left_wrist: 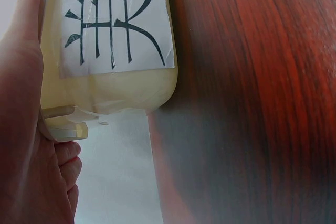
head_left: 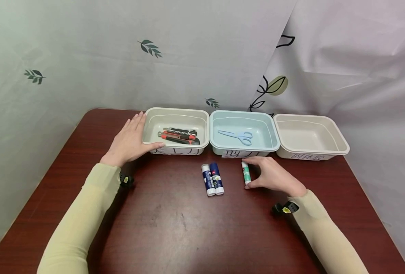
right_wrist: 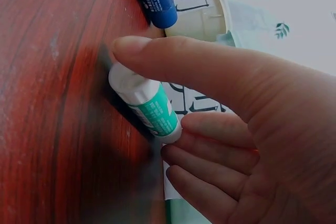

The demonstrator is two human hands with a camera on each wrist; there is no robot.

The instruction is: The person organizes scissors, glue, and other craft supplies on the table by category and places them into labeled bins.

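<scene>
My right hand [head_left: 272,174] pinches a small green-and-white glue stick [head_left: 246,173] lengthwise, thumb at its near white end and fingertips at its far end. In the right wrist view the glue stick [right_wrist: 152,108] lies close over the tabletop. My left hand [head_left: 128,139] rests at the left end of a cream bin [head_left: 206,131], fingers straight along its side and thumb across the front rim. Several utility knives [head_left: 180,137] lie inside that bin. To the left of the green stick, a white-and-blue glue stick [head_left: 208,179] and a dark blue glue stick [head_left: 217,178] lie side by side.
A light blue bin [head_left: 274,142] with blue scissors [head_left: 236,135] inside stands in the middle of the row. On the right is another cream bin [head_left: 341,146]. Handwritten labels face the front. A pale patterned curtain [head_left: 188,57] hangs behind the dark wooden table [head_left: 175,236].
</scene>
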